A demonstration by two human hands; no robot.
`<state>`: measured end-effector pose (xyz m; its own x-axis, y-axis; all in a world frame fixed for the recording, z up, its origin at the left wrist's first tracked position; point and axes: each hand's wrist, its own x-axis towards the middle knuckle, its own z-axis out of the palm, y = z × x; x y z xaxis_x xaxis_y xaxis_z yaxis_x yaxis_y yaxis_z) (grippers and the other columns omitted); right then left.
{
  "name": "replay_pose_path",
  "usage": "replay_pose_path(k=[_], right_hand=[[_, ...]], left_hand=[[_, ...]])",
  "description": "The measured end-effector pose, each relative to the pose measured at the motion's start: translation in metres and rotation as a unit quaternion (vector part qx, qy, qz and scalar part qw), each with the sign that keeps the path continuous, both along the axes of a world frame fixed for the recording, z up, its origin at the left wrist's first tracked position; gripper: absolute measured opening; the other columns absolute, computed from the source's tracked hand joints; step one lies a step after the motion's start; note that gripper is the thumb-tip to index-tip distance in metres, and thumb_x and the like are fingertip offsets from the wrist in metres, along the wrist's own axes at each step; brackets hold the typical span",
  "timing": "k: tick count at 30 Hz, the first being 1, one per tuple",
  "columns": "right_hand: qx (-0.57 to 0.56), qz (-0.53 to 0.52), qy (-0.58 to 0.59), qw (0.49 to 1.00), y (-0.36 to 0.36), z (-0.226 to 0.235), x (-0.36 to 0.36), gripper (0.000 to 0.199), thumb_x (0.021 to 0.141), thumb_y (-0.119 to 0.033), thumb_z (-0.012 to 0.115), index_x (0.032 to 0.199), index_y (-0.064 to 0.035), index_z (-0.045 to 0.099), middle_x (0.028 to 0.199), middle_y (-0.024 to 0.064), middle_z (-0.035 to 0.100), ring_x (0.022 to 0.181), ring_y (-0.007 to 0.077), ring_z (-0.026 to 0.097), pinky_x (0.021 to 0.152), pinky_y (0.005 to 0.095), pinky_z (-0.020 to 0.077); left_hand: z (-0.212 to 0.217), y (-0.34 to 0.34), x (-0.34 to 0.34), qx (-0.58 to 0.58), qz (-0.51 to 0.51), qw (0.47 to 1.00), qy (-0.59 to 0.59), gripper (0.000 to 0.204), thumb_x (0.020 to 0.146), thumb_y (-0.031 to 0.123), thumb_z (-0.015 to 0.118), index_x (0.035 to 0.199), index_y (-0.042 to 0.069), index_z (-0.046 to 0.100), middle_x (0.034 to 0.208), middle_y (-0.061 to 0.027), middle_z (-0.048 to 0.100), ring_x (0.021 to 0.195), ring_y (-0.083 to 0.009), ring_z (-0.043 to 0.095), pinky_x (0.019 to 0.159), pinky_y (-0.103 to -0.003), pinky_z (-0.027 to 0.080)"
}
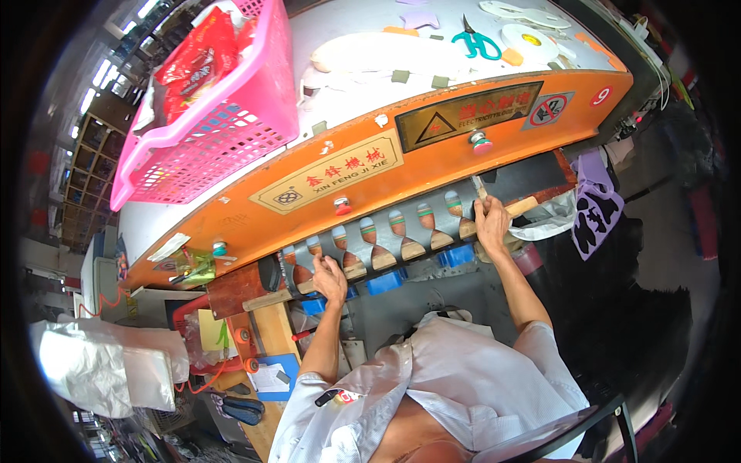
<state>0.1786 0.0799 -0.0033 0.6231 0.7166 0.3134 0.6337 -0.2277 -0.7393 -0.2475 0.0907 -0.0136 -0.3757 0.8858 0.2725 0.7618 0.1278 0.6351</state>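
Note:
A long grey sheet (382,262) with a row of cut-out holes lies along the bed of the orange machine, brown and green-banded surface showing through the holes. At its left end my left hand (330,281) is closed, fingertips on the sheet's cut edge. Past the right end, my right hand (492,224) is closed beside a narrow pale strip (479,187); what its fingers grip is partly hidden. A wooden bar (522,207) sticks out to the right of that hand, and more pale wood shows beneath the sheet.
The orange machine front (340,147) with push buttons rises just beyond my hands. On top stand a pink basket (216,116) and teal-handled scissors (478,45). A purple cut-out sheet (594,208) hangs at the right; blue blocks (384,282) sit below the bed.

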Motion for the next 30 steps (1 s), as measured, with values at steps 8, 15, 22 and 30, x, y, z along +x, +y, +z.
replay_pose_path(k=[8, 15, 22, 30], right_hand=[[0.052, 0.033, -0.146, 0.987, -0.017, -0.026, -0.006, 0.032, 0.106, -0.030, 0.058, 0.097, -0.0025, 0.070, 0.089, 0.0180, 0.070, 0.091, 0.0399, 0.065, 0.092, 0.0506, 0.0455], [-0.027, 0.048, -0.118, 0.991, -0.062, -0.044, -0.005, 0.030, 0.104, -0.029, 0.060, 0.097, -0.0014, 0.070, 0.096, 0.0214, 0.072, 0.097, 0.0414, 0.066, 0.091, 0.0499, 0.0467], [0.019, 0.015, -0.168, 0.986, -0.090, 0.007, -0.075, 0.042, 0.089, -0.023, 0.077, 0.122, 0.0018, 0.068, 0.118, 0.0199, 0.069, 0.111, 0.0392, 0.063, 0.101, 0.0496, 0.0467], [-0.071, 0.283, -0.044, 0.956, -0.048, 0.020, -0.261, 0.072, 0.076, -0.032, 0.088, 0.134, 0.0013, 0.061, 0.140, 0.0235, 0.058, 0.131, 0.0414, 0.049, 0.110, 0.0503, 0.0428]], left_hand=[[0.006, -0.007, -0.012, -0.032, -0.052, 0.997, -0.049, 0.045, 0.105, 0.031, 0.057, 0.137, 0.000, 0.059, 0.090, -0.0205, 0.075, 0.089, -0.0446, 0.072, 0.082, -0.053, 0.054], [-0.009, -0.053, -0.021, -0.034, -0.085, 0.989, -0.115, 0.046, 0.104, 0.026, 0.059, 0.138, -0.005, 0.056, 0.082, -0.0194, 0.074, 0.082, -0.0421, 0.072, 0.079, -0.051, 0.054], [0.004, -0.130, -0.013, 0.052, 0.002, 0.974, -0.218, 0.031, 0.099, 0.006, 0.066, 0.128, -0.004, 0.065, 0.087, -0.0113, 0.070, 0.075, -0.0232, 0.064, 0.077, -0.038, 0.053], [0.035, -0.053, 0.028, 0.013, -0.272, 0.957, -0.100, 0.044, 0.100, 0.006, 0.057, 0.143, -0.001, 0.058, 0.145, -0.0215, 0.059, 0.141, -0.0412, 0.050, 0.119, -0.046, 0.038]])
